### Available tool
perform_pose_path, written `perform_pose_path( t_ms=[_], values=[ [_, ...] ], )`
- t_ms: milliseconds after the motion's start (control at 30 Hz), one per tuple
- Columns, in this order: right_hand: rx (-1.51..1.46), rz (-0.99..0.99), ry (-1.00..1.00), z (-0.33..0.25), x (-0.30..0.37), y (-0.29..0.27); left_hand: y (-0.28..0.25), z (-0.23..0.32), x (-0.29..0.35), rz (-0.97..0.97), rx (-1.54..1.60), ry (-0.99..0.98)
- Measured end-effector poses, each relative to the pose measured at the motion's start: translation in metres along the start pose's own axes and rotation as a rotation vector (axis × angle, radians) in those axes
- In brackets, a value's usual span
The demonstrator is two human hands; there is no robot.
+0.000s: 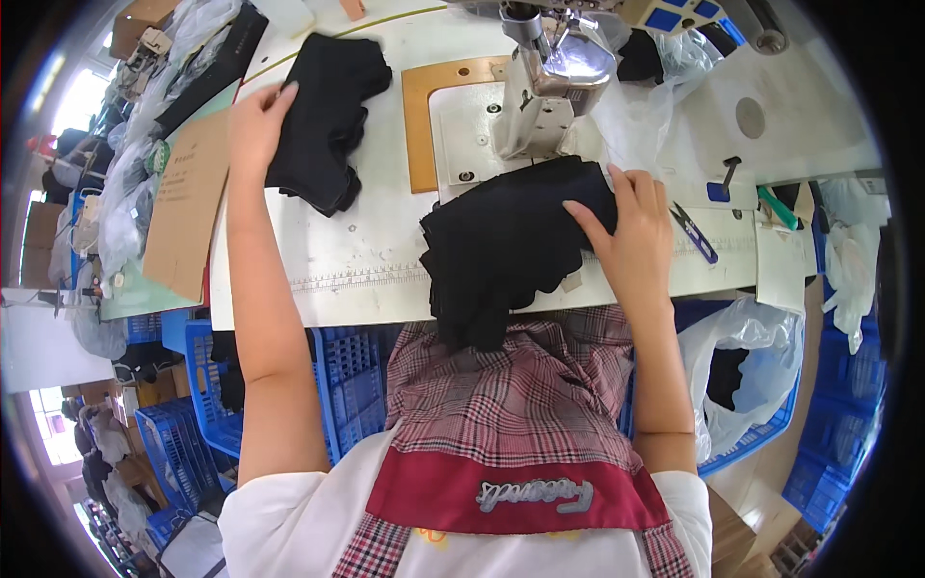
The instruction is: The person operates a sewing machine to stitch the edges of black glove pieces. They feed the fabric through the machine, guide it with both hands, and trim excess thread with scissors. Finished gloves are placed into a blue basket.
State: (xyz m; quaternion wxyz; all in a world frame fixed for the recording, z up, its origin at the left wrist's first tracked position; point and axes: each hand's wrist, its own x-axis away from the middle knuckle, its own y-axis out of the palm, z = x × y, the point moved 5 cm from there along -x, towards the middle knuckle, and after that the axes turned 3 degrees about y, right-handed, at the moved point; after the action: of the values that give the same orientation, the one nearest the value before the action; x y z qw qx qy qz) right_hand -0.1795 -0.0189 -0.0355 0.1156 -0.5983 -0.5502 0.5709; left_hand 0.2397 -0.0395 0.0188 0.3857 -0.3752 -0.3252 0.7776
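Two bundles of black fabric pieces lie on the white sewing table. At the left bundle (pixel 326 120), my left hand (pixel 256 127) has its fingertips closed on the outer edge; the fingertips are partly hidden against the dark cloth. Right in front of the sewing machine (pixel 554 87) rests the other black fabric stack (pixel 520 226), its layered edges hanging over the table's near edge. My right hand (pixel 634 231) grips this stack's right end, thumb on top and fingers curled round the far corner. Beside that hand lie thread snips (pixel 696 235) with dark blue handles.
A printed ruler strip (pixel 361 277) runs along the table's (pixel 385 303) front. Brown cardboard (pixel 185 207) leans at the left. Blue crates (pixel 349 385) stand below the table, and a plastic-lined basket (pixel 742 371) holding black cloth is at the lower right.
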Motion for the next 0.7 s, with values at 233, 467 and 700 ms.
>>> perform_pose_path(
  t_ms=[233, 467, 700],
  values=[
    [-0.066, -0.025, 0.071, 0.007, 0.005, 0.014, 0.007, 0.021, 0.05, 0.51, -0.118, 0.373],
    [-0.115, -0.049, 0.158, 0.013, 0.0, 0.019, 0.096, 0.17, 0.16, -0.138, 0.14, 0.693],
    [-0.632, 0.055, 0.179, -0.003, -0.011, -0.009, 0.083, 0.187, 0.163, -0.069, 0.28, 0.596]
  ],
)
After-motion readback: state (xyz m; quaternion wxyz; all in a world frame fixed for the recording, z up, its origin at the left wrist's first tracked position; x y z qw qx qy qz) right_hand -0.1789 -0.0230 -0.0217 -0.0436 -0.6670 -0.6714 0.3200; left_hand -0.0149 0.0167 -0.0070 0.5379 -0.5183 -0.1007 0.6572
